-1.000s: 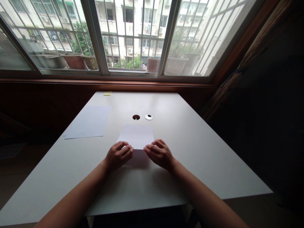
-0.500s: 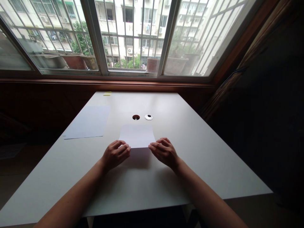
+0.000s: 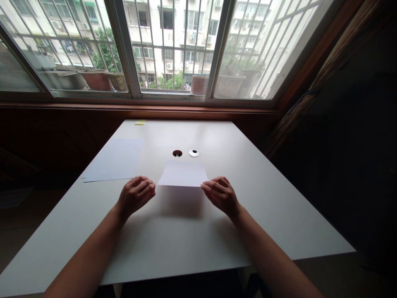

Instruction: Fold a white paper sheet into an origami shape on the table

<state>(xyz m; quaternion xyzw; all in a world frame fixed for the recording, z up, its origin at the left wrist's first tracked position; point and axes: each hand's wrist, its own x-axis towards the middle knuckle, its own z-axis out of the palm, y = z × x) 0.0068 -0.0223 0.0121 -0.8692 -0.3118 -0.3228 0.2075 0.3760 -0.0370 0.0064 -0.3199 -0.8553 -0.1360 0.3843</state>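
The white, flat-topped table [image 3: 62, 231] has a slanting left edge, and a large rectangular sheet of pale paper [image 3: 113, 159] lies flat just inside it. A band of tabletop runs from that sheet's near edge down to the table's near left corner. Small yellow paper strips [image 3: 139, 122] sit right at the far edge. The bare left hand [image 3: 136, 193] comes next, its fingers curled and bunched together, overlapping the sheet's near right corner in view; whether it touches the sheet I cannot tell. Its fingertips stand just beside the near left corner of the smaller white rectangular paper [image 3: 184, 174], with a narrow gap between them. That paper is at mid-table, between the hands, its near edge raised above the tabletop and a soft shadow below. Beyond its far edge are a round, brown-rimmed hole [image 3: 177, 153] and, just right of it, a round silvery cover [image 3: 194, 153] with a dark opening. The bare right hand [image 3: 222, 194] pinches the smaller paper's near right corner between thumb and fingers. To the right of this hand, a broad stretch of tabletop reaches the table's slanting right edge, well apart from the knuckles.
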